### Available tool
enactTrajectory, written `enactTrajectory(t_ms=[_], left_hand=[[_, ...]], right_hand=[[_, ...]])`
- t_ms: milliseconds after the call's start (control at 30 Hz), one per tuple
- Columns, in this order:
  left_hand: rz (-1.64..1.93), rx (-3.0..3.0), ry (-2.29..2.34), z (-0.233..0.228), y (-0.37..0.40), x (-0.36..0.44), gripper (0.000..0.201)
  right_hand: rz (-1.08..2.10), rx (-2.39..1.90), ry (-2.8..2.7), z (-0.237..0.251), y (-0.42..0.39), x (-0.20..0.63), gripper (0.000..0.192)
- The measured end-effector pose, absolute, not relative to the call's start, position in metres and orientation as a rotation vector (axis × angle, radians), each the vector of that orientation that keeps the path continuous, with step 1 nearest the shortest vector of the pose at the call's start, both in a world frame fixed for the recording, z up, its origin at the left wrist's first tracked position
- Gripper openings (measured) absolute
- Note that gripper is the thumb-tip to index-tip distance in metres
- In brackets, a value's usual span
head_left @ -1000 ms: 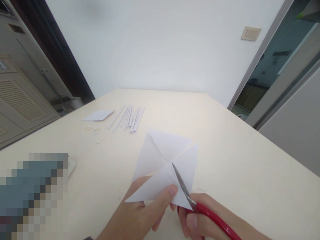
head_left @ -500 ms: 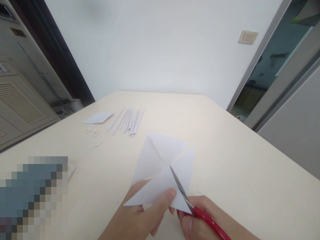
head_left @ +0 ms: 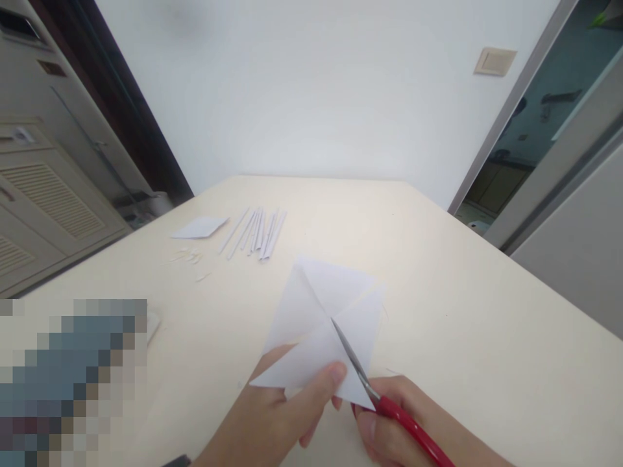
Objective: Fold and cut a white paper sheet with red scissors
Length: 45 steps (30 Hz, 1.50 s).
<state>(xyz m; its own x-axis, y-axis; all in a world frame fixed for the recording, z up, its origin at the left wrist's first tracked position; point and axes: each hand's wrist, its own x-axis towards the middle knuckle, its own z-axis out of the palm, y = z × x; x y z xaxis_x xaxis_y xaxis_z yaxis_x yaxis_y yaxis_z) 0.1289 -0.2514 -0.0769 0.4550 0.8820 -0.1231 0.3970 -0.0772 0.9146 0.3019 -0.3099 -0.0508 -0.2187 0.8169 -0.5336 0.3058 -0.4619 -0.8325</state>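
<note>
My left hand [head_left: 280, 415] pinches the near corner of a white square of paper [head_left: 311, 311], thumb on top, and holds it just above the cream table [head_left: 467, 324]. The paper is cut along its diagonals into triangular flaps. My right hand [head_left: 403, 431] grips red-handled scissors [head_left: 389, 408]. Their blades lie in the near-right diagonal, the tip close to the paper's centre. The handles are partly hidden by my fingers.
Several thin white paper strips [head_left: 256, 232] lie side by side at the far left, with a small white paper piece [head_left: 199, 227] and tiny scraps [head_left: 187, 257] beside them. A blurred-out patch [head_left: 73, 383] covers the near left. The wall and a doorway stand behind.
The paper and scissors have stayed almost still in my hands. The scissor tip sits about where it was. The view has shifted slightly.
</note>
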Motion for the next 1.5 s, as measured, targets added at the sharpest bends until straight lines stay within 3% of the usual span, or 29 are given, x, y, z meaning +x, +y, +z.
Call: enactTrajectory(t_ms=[233,433,1033,1500], left_hand=[[0.522,1.702,1.121,-0.072,-0.25,0.127,0.039],[0.507,1.695,1.105,-0.07,-0.251,0.128,0.037],[0.531,1.742,1.112,-0.075,-0.249,0.125,0.041],[0.473,1.789,1.164,-0.072,-0.251,0.126,0.047]], right_hand=[[1.606,-1.563,-1.439,-0.072,-0.316,0.304,0.026],[1.688,-1.448,-1.399,-0.095,-0.319,0.304,0.031],[1.623,-1.434,-1.418,-0.09,-0.318,0.304,0.044],[1.65,-1.464,-1.386,-0.088,-0.32,0.305,0.04]])
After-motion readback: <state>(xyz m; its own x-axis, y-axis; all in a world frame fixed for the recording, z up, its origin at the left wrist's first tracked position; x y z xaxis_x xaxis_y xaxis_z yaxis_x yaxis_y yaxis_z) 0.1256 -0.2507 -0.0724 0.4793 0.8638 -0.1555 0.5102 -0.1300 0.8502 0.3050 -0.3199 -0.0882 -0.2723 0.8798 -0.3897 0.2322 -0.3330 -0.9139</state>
